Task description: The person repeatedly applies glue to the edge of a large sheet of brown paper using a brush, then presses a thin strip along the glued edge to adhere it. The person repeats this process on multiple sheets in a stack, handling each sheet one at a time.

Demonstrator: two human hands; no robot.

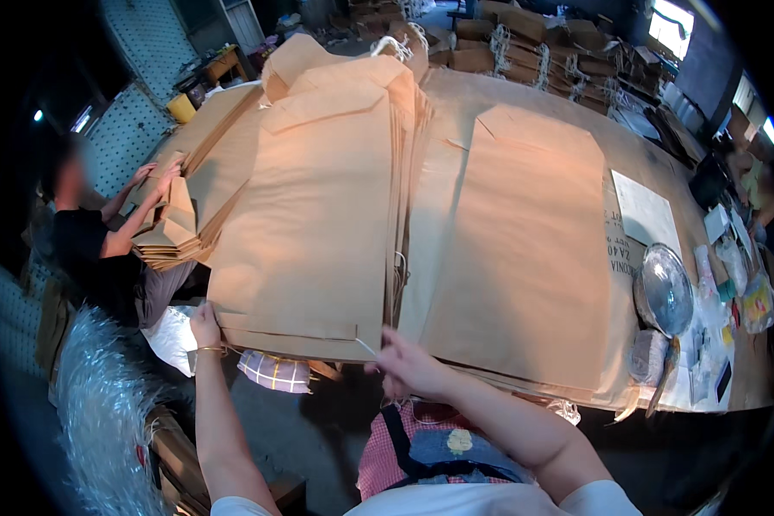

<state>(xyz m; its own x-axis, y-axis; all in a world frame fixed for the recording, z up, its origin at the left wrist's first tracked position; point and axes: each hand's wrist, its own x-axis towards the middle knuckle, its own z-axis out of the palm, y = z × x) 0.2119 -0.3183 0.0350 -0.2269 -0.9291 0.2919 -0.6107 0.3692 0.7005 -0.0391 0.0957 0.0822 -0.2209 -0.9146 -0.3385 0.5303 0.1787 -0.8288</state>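
Observation:
A large brown paper bag (310,215) lies on top of a tall stack in front of me, its folded edge toward my body. At the near left corner of that bag, my left hand (205,327) is closed on the paper's edge. My right hand (411,365) is at the near right corner, fingers pinched together. From those fingers a thin white strip (365,346), perhaps cord or a slim tool, reaches onto the folded edge. To the right lies a second stack of flat brown bags (525,249).
A person (95,224) at the left handles a pile of folded brown paper (170,225). A metal bowl (664,291) and a white sheet (645,211) lie at the right. White cords (396,47) rest on the far bags. Shiny plastic strands (103,413) hang at lower left.

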